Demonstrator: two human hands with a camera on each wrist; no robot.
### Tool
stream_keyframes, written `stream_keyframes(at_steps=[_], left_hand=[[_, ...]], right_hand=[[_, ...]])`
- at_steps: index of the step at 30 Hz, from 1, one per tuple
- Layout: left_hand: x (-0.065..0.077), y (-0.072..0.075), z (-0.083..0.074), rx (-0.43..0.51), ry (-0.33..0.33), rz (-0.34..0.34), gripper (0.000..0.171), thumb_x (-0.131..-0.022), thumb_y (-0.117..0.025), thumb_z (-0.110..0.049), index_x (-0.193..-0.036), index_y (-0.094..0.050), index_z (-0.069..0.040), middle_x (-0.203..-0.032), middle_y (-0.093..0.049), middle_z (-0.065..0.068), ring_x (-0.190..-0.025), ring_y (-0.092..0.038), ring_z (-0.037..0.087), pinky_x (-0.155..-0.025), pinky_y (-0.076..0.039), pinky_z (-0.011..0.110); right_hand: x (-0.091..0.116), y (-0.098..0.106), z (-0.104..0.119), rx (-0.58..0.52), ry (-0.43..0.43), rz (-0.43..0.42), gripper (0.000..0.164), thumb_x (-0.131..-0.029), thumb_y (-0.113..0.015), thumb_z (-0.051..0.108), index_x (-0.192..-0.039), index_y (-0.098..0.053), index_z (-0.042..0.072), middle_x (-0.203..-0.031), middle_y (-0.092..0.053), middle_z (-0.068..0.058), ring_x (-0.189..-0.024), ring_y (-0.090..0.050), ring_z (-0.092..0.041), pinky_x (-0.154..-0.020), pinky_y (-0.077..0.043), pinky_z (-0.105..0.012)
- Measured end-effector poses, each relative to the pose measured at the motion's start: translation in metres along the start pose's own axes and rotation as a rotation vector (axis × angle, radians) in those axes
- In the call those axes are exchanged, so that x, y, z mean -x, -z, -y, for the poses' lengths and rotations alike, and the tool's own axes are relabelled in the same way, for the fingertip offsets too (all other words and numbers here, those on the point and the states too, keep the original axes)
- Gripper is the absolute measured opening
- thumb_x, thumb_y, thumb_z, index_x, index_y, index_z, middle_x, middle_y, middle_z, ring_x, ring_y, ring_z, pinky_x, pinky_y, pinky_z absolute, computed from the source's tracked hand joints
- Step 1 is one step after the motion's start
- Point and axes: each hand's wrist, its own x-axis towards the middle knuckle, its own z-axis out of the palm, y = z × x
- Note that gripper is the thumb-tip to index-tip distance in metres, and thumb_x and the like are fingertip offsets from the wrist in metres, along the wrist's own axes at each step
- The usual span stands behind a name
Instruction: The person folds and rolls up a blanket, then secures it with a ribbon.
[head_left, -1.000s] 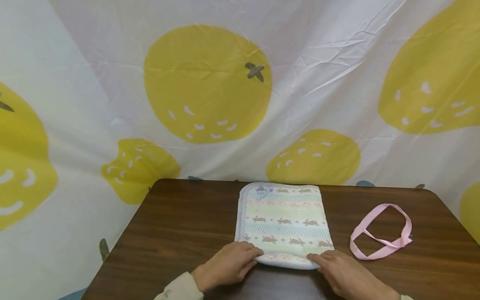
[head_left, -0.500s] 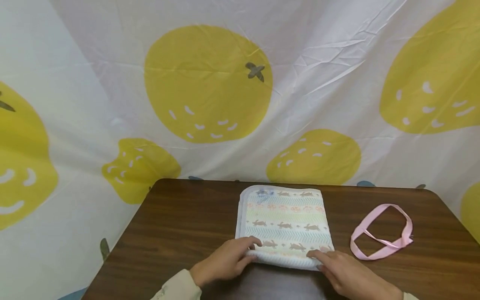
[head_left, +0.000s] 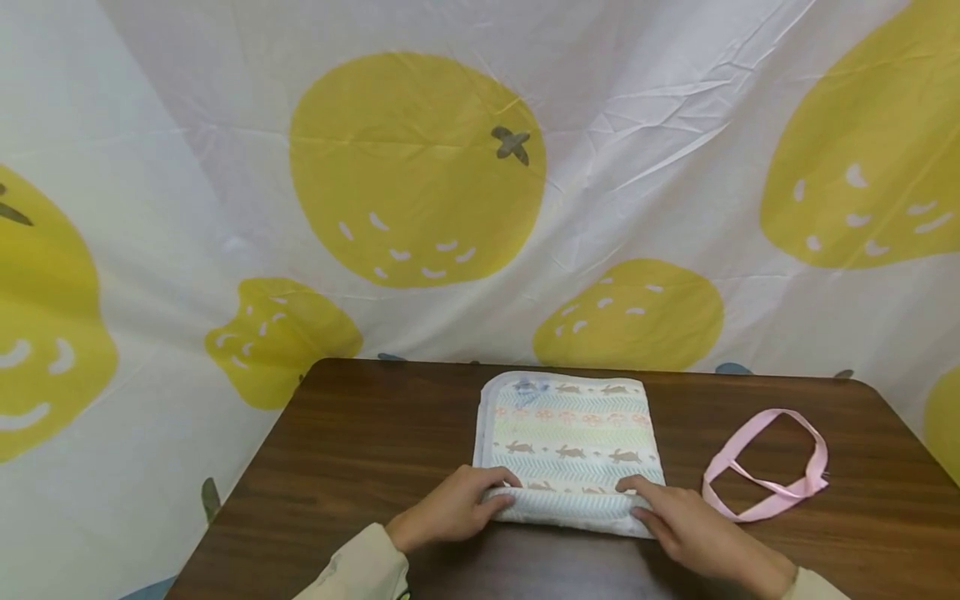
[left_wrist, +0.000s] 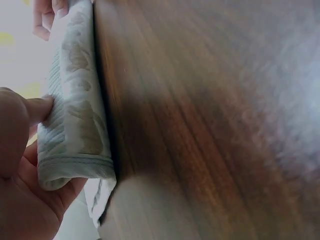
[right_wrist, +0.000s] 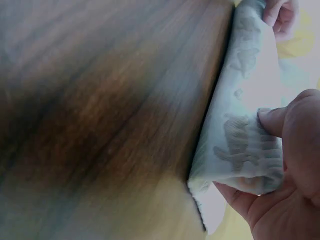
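A pale quilted cloth [head_left: 573,429] with striped bands and brown rabbits lies on the dark table, its near edge turned over into a thick roll. My left hand [head_left: 453,504] pinches the roll's left end, thumb on the near side and fingers over the top. At the other end my right hand [head_left: 693,529] grips the roll the same way. In the left wrist view the rolled edge [left_wrist: 82,95] shows a bound end between thumb and fingers. The right wrist view shows the opposite roll end [right_wrist: 240,130], hollow, under my right thumb.
A pink ribbon loop [head_left: 812,483] lies on the table to the right of the cloth. The brown wood-grain table [head_left: 375,433] ends at the back against a white hanging sheet [head_left: 420,325] printed with yellow fruit.
The near edge of the cloth has been rolled further away from me, covering more of the lower rabbit row. Both hands have shifted slightly forward with the roll. The ribbon stays put.
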Motion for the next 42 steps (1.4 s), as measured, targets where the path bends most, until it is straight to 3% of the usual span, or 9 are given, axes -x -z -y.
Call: stream_keyframes(at_steps=[3,6,9,17,26,34,42], left_hand=[[-0.005,0.000,0.002,-0.025,0.010,-0.004,0.016,-0.100,-0.060,-0.018,-0.112,-0.068,-0.013,-0.081,-0.064,-0.010,-0.069,-0.051,-0.002,-0.074,-0.048,0.017],[-0.009,-0.001,0.004,-0.071,0.012,-0.019,0.016,-0.100,-0.059,-0.019,-0.111,-0.069,-0.012,-0.099,-0.071,-0.005,-0.087,-0.060,0.000,-0.082,-0.051,0.020],[-0.011,-0.002,0.006,-0.098,0.022,-0.038,0.016,-0.100,-0.059,-0.019,-0.109,-0.070,-0.011,-0.105,-0.072,-0.001,-0.097,-0.064,0.005,-0.087,-0.052,0.024],[-0.017,-0.002,0.012,-0.083,0.123,-0.093,0.018,-0.097,-0.064,-0.027,-0.110,-0.067,-0.015,-0.089,-0.071,-0.001,-0.075,-0.058,0.005,-0.071,-0.050,0.025],[-0.019,-0.004,0.016,-0.136,0.187,-0.124,0.032,-0.093,-0.070,-0.031,-0.118,-0.063,-0.011,-0.090,-0.069,0.006,-0.079,-0.063,0.014,-0.069,-0.051,0.030],[-0.021,-0.005,0.017,-0.137,0.205,-0.140,0.032,-0.091,-0.072,-0.030,-0.114,-0.065,-0.009,-0.090,-0.068,0.008,-0.080,-0.064,0.017,-0.070,-0.051,0.031],[-0.023,-0.006,0.013,-0.165,0.213,-0.149,0.025,-0.092,-0.071,-0.031,-0.106,-0.067,-0.011,-0.096,-0.073,0.009,-0.086,-0.068,0.020,-0.073,-0.053,0.033]], right_hand=[[-0.002,-0.002,-0.005,-0.004,-0.029,-0.028,0.036,-0.085,-0.072,-0.003,-0.117,-0.058,0.006,-0.094,-0.068,0.005,-0.077,-0.058,0.001,-0.064,-0.048,-0.019],[-0.004,-0.003,-0.008,0.003,-0.069,-0.054,0.033,-0.085,-0.073,0.000,-0.113,-0.059,0.008,-0.099,-0.068,0.004,-0.087,-0.064,-0.006,-0.068,-0.053,-0.027],[-0.005,-0.003,-0.010,-0.022,-0.139,-0.042,0.029,-0.087,-0.073,0.004,-0.111,-0.059,0.009,-0.098,-0.067,0.004,-0.087,-0.065,-0.009,-0.067,-0.054,-0.030],[-0.005,-0.003,-0.015,-0.044,-0.298,-0.010,0.026,-0.088,-0.074,0.014,-0.109,-0.059,0.013,-0.092,-0.068,0.002,-0.082,-0.067,-0.016,-0.066,-0.053,-0.034],[-0.008,-0.010,-0.017,-0.038,-0.387,-0.073,0.024,-0.082,-0.080,0.013,-0.098,-0.062,0.018,-0.084,-0.066,0.009,-0.079,-0.063,-0.006,-0.068,-0.052,-0.032],[-0.011,-0.011,-0.016,-0.067,-0.458,-0.053,0.022,-0.083,-0.079,0.015,-0.093,-0.061,0.020,-0.084,-0.066,0.009,-0.081,-0.063,-0.007,-0.069,-0.052,-0.032],[-0.011,-0.012,-0.016,-0.055,-0.470,-0.064,0.022,-0.080,-0.081,0.013,-0.089,-0.062,0.019,-0.081,-0.063,0.011,-0.076,-0.059,-0.003,-0.067,-0.050,-0.030]])
